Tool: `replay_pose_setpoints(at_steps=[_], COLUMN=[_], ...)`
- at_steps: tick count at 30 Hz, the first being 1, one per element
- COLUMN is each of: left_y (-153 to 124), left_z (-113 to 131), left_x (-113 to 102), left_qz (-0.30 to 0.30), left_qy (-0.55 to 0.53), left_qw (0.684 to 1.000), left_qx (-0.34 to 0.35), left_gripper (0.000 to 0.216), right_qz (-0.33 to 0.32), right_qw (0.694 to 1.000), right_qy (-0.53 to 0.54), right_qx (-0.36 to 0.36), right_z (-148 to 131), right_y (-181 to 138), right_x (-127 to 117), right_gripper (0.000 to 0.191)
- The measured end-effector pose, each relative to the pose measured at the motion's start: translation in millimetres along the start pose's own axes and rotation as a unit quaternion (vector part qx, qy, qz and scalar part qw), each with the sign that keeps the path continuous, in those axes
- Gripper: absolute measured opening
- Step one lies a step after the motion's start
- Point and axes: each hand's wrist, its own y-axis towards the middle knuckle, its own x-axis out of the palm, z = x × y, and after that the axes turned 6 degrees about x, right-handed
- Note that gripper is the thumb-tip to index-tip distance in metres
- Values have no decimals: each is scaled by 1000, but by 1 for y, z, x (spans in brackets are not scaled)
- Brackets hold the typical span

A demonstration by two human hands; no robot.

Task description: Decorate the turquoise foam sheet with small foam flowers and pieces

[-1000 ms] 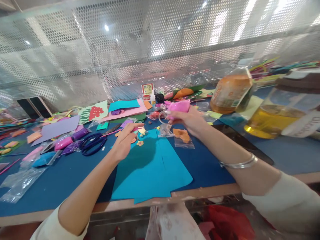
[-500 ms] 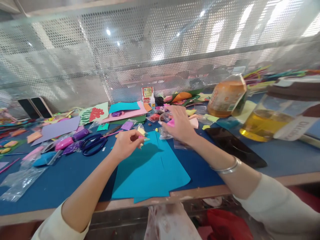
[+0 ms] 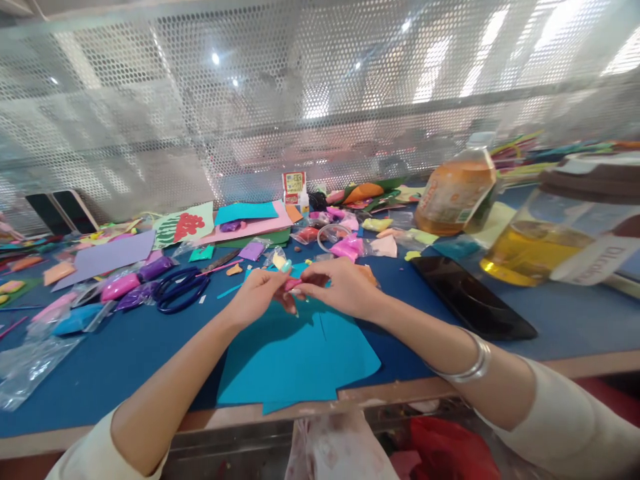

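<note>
Over the blue paper [image 3: 295,360], my two hands meet fingertip to fingertip. A small lump of dark pink clay [image 3: 293,284] shows between them. My left hand [image 3: 254,297] pinches it from one side, thumb and fingers closed. From the other side my right hand [image 3: 345,288] grips it too, the fingers bent and pressed together. Part of the lump is covered by the fingers. Just behind my right hand lies a packet of bright pink clay [image 3: 349,247], with an orange piece [image 3: 367,275] partly hidden beside the hand.
To the left lie dark blue scissors [image 3: 180,290], several clay packets [image 3: 120,287] and a purple sheet [image 3: 110,259]. A black phone [image 3: 475,297] rests on the right. Behind it stand an orange drink bottle [image 3: 455,187] and a jug of yellow liquid [image 3: 535,240].
My right hand has come back from the pink clay packet toward the left and joined my left hand. Both now hold the dark pink lump over the blue paper.
</note>
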Motion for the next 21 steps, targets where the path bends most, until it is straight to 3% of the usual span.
replay_pose_setpoints(at_steps=[4, 11, 15, 18, 21], left_y=[-1, -1, -4, -6, -6], left_z=[3, 8, 8, 7, 5], left_x=[-3, -4, -4, -4, -3], left_qz=[19, 65, 54, 29, 49], left_qy=[-35, 66, 181, 268, 307], left_qw=[999, 994, 979, 959, 946], left_qx=[20, 54, 71, 88, 96], left_gripper=[40, 32, 33, 34, 31], right_qz=[9, -37, -66, -91, -92], right_qw=[995, 978, 958, 955, 967], right_qy=[89, 195, 258, 263, 217], right_qx=[43, 69, 107, 100, 92], right_z=[2, 2, -3, -2, 1], right_y=[3, 4, 3, 2, 2], right_x=[-3, -4, -2, 2, 6], right_gripper=[20, 23, 28, 27, 22])
